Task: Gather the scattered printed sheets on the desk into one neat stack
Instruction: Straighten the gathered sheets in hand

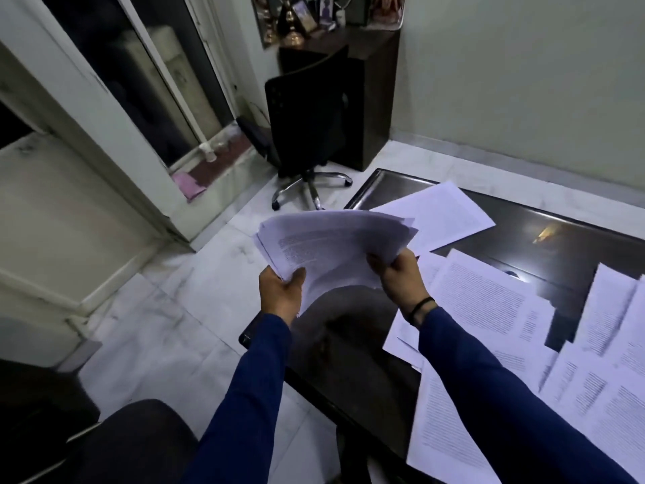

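Observation:
A loose bundle of printed sheets (335, 242) hangs in the air above the desk's left end, its edges uneven and fanned. My left hand (281, 291) grips its near left corner and my right hand (401, 275) grips its near right edge. Several more printed sheets lie scattered on the dark glossy desk (544, 239): one (443, 214) beyond the bundle, one (488, 305) to the right of my right hand, others (600, 386) overlapping towards the right edge and under my right forearm.
A black swivel chair (310, 124) stands on the white floor beyond the desk, in front of a dark cabinet (377, 99) with ornaments on top. A glass door (146, 82) fills the left. A dark seat (132, 445) sits at the lower left.

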The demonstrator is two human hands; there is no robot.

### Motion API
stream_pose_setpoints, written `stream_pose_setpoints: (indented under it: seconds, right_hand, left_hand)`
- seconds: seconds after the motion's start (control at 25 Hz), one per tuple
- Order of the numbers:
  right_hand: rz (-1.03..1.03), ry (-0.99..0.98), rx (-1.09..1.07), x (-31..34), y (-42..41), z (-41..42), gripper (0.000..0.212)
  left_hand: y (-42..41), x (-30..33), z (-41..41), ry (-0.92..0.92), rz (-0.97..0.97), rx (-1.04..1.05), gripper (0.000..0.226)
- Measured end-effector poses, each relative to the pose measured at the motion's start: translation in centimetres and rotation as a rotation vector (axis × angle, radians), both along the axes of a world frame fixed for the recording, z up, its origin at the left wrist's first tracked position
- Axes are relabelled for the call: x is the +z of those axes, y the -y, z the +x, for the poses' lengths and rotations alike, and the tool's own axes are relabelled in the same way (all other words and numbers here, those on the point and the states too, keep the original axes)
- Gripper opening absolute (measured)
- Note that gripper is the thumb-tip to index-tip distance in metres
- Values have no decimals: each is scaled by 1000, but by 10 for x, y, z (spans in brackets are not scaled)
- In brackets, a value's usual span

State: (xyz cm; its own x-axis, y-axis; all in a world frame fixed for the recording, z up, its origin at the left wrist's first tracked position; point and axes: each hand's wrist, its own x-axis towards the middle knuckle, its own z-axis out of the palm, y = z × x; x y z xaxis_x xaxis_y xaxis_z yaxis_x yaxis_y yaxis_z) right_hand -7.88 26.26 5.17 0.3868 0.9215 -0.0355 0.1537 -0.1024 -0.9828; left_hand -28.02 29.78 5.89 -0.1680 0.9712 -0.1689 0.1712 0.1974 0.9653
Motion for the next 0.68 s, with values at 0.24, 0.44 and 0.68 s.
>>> stream_pose_setpoints:
  seconds: [0.24,0.44,0.68]
  right_hand:
    - [-70,-135,27,-17,-32,-10,36]
    - [-111,-104,83,-21,-47,-9,42]
    - [-121,-119,145,-28,-55,-13,50]
  left_hand:
    - [-44,-28,-30,-5,-69,-123,32]
    - [-61,-36,-42,-21,-38,-169,39]
    - [-57,-38,-30,58,-27,-170,41]
